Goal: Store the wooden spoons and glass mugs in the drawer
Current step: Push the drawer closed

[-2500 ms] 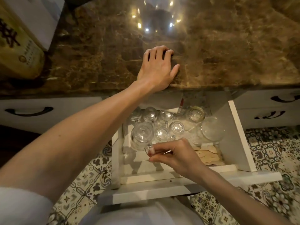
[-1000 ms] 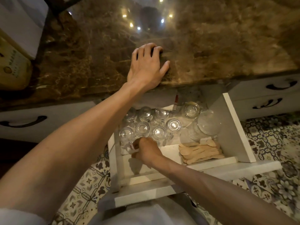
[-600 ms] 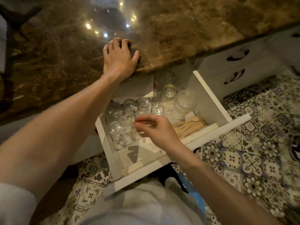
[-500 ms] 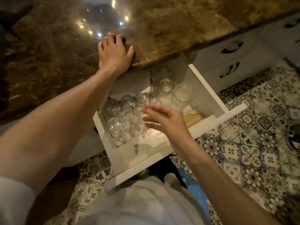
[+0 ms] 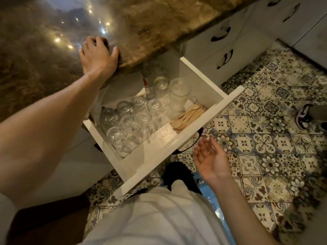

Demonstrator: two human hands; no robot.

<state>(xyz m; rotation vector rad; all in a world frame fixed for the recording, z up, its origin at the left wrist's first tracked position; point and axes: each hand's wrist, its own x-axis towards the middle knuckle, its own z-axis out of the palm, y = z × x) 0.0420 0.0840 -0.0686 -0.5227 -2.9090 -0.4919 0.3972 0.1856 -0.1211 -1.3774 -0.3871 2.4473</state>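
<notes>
My right hand (image 5: 210, 160) has come out of the drawer (image 5: 178, 145), relaxed and empty, by its handle (image 5: 190, 145). Glass mugs (image 5: 127, 121) and wooden spoons (image 5: 187, 115) sit inside; closing it probably remains. My left hand (image 5: 98, 55) stays flat on the countertop (image 5: 159, 23).

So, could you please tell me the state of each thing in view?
drawer: pulled open.
glass mugs: standing inside the drawer.
wooden spoons: stacked flat inside the drawer.
left hand: resting on countertop.
right hand: open, empty, beside drawer front.
neighbouring drawers: closed.

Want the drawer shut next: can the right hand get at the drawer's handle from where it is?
Probably yes. The right hand hangs open and empty just beside the dark handle on the drawer front, nothing between them.
</notes>
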